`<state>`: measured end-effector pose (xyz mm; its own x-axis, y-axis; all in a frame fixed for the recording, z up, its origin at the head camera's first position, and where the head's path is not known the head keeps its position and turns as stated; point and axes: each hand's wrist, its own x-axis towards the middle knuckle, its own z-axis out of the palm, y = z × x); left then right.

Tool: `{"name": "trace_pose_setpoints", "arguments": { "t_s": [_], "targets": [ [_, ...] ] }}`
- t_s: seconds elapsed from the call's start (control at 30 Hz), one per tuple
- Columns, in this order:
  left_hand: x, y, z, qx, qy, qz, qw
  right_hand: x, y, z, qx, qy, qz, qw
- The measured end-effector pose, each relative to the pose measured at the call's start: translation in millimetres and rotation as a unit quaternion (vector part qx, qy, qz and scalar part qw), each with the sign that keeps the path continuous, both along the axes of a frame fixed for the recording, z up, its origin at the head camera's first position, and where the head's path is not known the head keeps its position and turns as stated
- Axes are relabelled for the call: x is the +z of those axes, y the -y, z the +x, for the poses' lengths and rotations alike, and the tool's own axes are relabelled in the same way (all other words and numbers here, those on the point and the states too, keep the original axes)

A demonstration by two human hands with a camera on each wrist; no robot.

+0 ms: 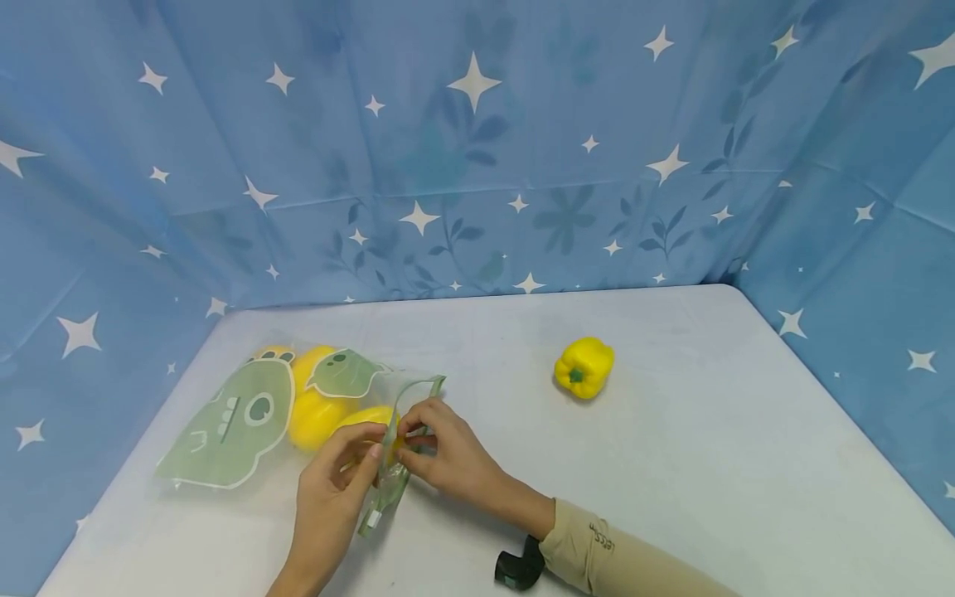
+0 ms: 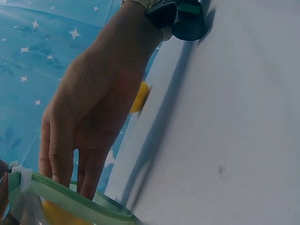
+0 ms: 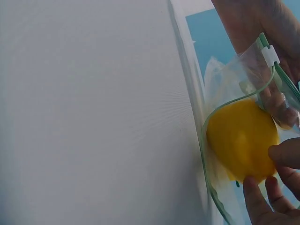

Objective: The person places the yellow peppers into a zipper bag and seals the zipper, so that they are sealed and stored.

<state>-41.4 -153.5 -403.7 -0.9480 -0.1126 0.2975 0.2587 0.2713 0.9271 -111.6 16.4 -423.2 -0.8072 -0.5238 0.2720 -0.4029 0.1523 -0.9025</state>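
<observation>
A clear zip bag [image 1: 249,423] with green cartoon prints lies on its side at the left of the table, holding several smooth yellow pieces of produce [image 1: 317,416]. My left hand [image 1: 334,481] pinches the near side of its mouth between thumb and fingers, above the white zip slider [image 1: 374,519]. At the mouth, my right hand [image 1: 458,456] reaches in with fairly straight fingers. Its fingertips [image 3: 253,192] touch a rounded yellow piece [image 3: 241,138] just inside the opening. A yellow bell pepper [image 1: 584,367] stands apart, farther back on the right.
The white table [image 1: 716,464] runs back to a blue curtain [image 1: 477,157] with white stars, which also hangs along both sides. A black device [image 1: 520,568] shows under the right cuff, near the table's front.
</observation>
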Motion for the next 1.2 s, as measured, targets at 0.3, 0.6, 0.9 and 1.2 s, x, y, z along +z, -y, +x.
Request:
{"name": "trace_pose_setpoints", "arguments": {
  "t_s": [0.3,0.6,0.9,1.2],
  "targets": [
    [1.6,0.7,0.5,0.009,0.002,-0.006,0.9999,0.1,-1.7,-1.1,0.039,-0.013,-0.010,0.9991],
    [0.6,0.7,0.1,0.006,-0.001,-0.008,0.9999,-1.0,-2.2,-1.2,0.070,-0.067,0.040,0.9945],
    [0.1,1.7,1.0,-0.009,-0.005,-0.009,0.9999,-1.3,0.3,0.6,0.107,-0.046,0.059,0.9914],
    [-1.7,1.8,-0.3,-0.008,-0.010,-0.005,0.9999,3.9,-4.2,-1.0,0.094,-0.062,0.127,0.9855]
  ]
}}
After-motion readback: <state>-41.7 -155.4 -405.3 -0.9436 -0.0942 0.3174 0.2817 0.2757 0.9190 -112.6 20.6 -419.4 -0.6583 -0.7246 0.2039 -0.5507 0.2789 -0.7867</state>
